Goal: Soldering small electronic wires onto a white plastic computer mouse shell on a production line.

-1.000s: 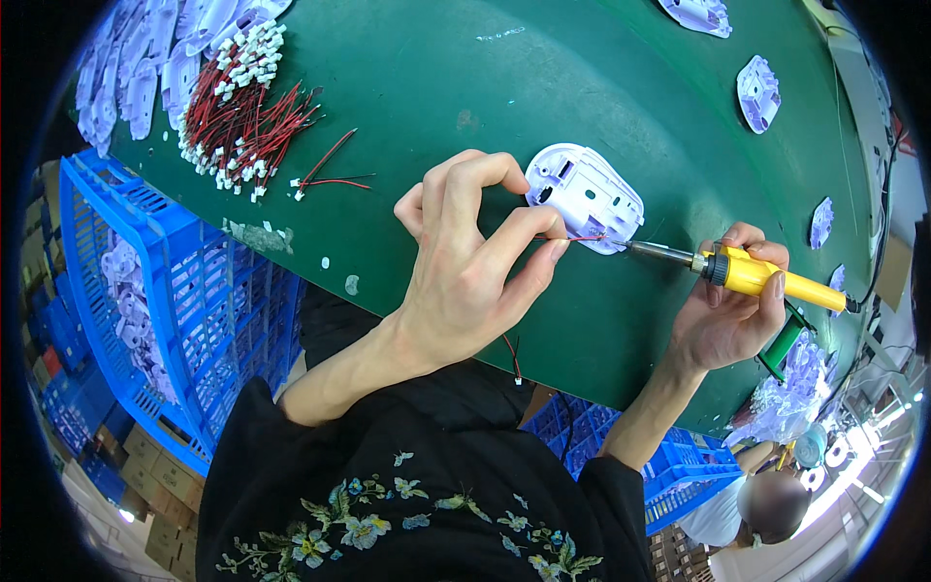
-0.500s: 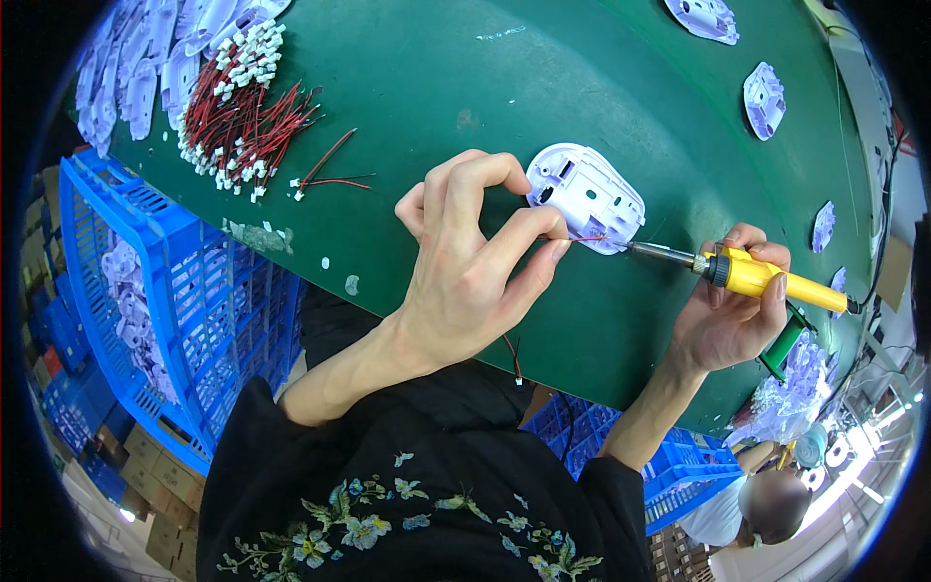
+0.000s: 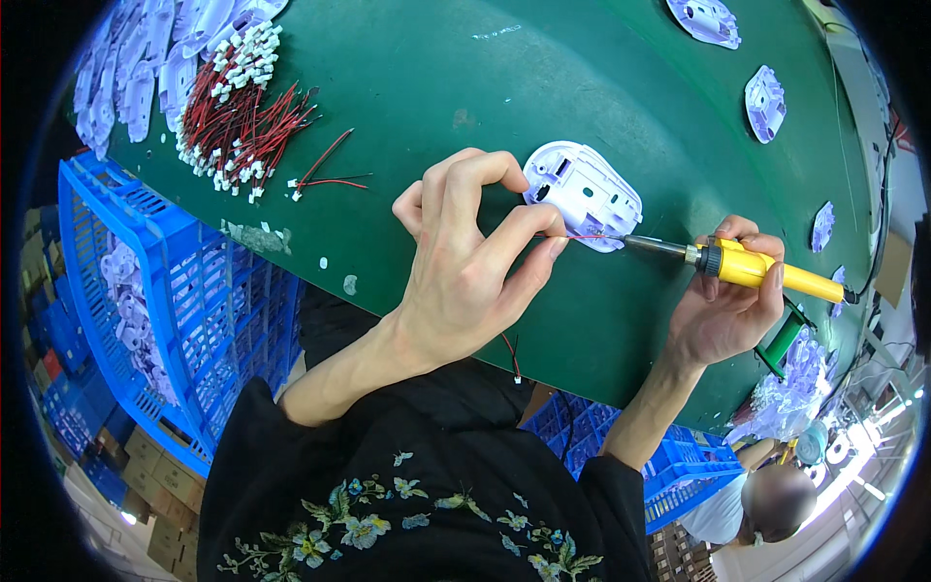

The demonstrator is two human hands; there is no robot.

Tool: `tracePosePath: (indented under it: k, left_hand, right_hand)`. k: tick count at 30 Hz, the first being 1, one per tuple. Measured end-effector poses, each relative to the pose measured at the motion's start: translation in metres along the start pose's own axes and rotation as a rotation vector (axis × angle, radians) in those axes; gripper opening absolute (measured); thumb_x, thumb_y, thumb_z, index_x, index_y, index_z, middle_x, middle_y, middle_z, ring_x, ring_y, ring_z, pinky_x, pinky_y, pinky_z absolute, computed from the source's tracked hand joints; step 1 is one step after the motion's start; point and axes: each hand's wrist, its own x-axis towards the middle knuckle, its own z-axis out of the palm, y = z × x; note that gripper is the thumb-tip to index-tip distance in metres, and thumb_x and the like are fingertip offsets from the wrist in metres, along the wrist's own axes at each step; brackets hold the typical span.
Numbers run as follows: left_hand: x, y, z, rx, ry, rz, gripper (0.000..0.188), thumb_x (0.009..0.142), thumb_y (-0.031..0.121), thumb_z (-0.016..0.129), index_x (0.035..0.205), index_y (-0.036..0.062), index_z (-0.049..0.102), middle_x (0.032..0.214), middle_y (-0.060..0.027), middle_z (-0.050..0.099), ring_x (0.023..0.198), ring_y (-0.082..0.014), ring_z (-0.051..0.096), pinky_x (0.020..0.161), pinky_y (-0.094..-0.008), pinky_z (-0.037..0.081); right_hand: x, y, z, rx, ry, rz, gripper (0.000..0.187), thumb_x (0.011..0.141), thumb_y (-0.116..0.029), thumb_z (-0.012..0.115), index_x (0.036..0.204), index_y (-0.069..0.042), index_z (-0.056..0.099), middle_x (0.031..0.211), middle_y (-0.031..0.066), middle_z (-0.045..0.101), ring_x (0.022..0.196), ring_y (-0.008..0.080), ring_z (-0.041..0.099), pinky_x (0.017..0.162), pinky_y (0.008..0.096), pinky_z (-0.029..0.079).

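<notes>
My left hand [image 3: 461,267] has thumb and index pinched together on a thin red plastic-coated wire [image 3: 587,237], and another fingertip appears to rest on the edge of a rounded pale lilac-white plastic shell [image 3: 593,182]. The shell lies on the smooth green tabletop [image 3: 407,58], just beyond my fingers. My right hand [image 3: 727,301] is wrapped around a yellow-handled soldering iron [image 3: 742,269], its metal tip at the shell's near right end; whether it touches the wire is too small to tell.

I judge the likeliest trouble is heat: if the iron slips or lingers, the tip could melt the shell's rim or the wire's coating. If my pinch loosens or trembles, so slight a wire could spring out of place. With only light contact bracing it, the shell might slide or turn on the slick surface.

The shell is hollow and hard-looking, moulded with ribs, slots and dark holes. The iron's slim metal barrel meets a black collar. To my left, a tangled heap of red and black wires [image 3: 247,126] bristles with blocky white connectors.
</notes>
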Motion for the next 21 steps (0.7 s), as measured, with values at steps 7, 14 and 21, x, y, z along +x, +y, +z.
tracePosePath:
  k: [7, 14, 21]
  left_hand:
    - [0.001, -0.001, -0.001, 0.016, -0.011, 0.008, 0.017, 0.072, 0.012, 0.079, 0.086, 0.0131, 0.070, 0.110, -0.0074, 0.049, 0.112, -0.0266, 0.047, 0.092, -0.0384, 0.026]
    - [0.002, -0.001, -0.001, 0.038, -0.024, 0.009, 0.015, 0.073, 0.013, 0.079, 0.085, 0.0132, 0.070, 0.110, -0.0071, 0.049, 0.113, -0.0257, 0.047, 0.092, -0.0380, 0.026]
    - [0.002, -0.003, -0.001, 0.029, -0.031, 0.012, 0.014, 0.074, 0.014, 0.078, 0.086, 0.0122, 0.071, 0.111, -0.0072, 0.050, 0.113, -0.0256, 0.047, 0.092, -0.0380, 0.026]
  right_hand:
    - [0.003, 0.006, -0.004, 0.011, -0.018, -0.019, 0.032, 0.095, -0.030, 0.051, 0.098, 0.002, 0.052, 0.093, 0.0243, 0.059, 0.052, 0.0074, 0.040, 0.049, 0.0162, 0.034]
    - [0.004, 0.006, -0.009, -0.024, -0.080, 0.001, 0.032, 0.097, -0.031, 0.046, 0.099, -0.001, 0.053, 0.095, 0.0203, 0.057, 0.049, 0.0071, 0.038, 0.060, 0.0196, 0.045]
    - [0.003, 0.004, 0.000, -0.055, -0.024, -0.052, 0.031, 0.090, -0.029, 0.055, 0.097, 0.001, 0.053, 0.091, 0.0241, 0.060, 0.052, 0.0067, 0.040, 0.049, 0.0160, 0.032]
